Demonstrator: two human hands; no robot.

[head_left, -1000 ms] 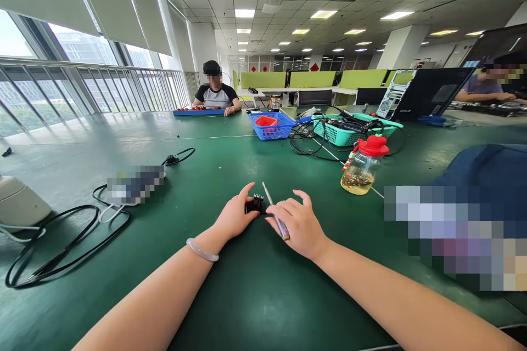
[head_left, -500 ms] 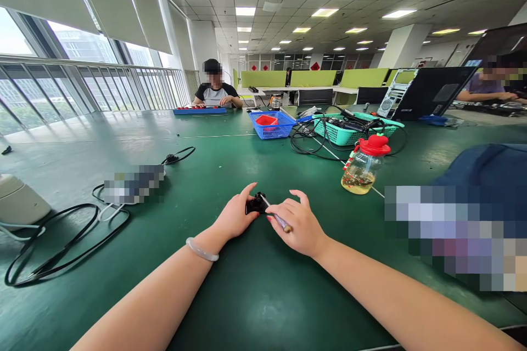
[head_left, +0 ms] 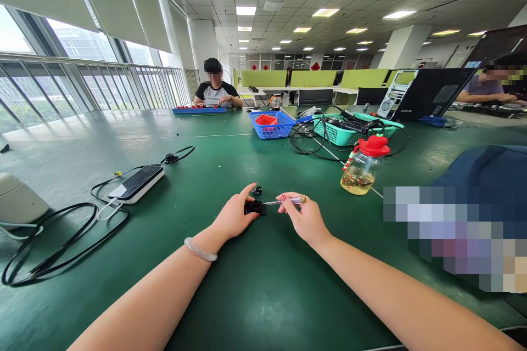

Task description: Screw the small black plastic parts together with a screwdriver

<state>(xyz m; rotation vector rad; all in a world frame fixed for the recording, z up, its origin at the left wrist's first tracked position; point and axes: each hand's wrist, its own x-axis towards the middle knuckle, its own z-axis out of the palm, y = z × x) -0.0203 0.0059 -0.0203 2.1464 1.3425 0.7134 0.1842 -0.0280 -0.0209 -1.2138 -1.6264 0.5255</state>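
On the green table, my left hand (head_left: 235, 211) grips a small black flat part (head_left: 257, 208) by its left side, thumb at the near edge and fingers at the far one. My right hand (head_left: 303, 219) pinches a screwdriver (head_left: 297, 200) with a clear purplish handle. The screwdriver lies almost level, and its thin metal tip reaches the right side of the black part. Just beyond that part sits a small round black piece (head_left: 257, 190), close to my left fingertips. The left fingers partly cover the flat part.
At the left are a white-edged black box (head_left: 138, 182) and looped black cables (head_left: 66, 247). A red-lidded jar (head_left: 362, 167) of yellowish liquid stands at right. Farther back are a blue basket (head_left: 274, 127), a teal basket (head_left: 341, 134) with cables, and a person (head_left: 216, 93) across the table.
The screwdriver has swung from slanting over the black part to nearly level at its right side. My right hand has turned and shifted slightly right. The round piece now shows apart beyond the flat part.
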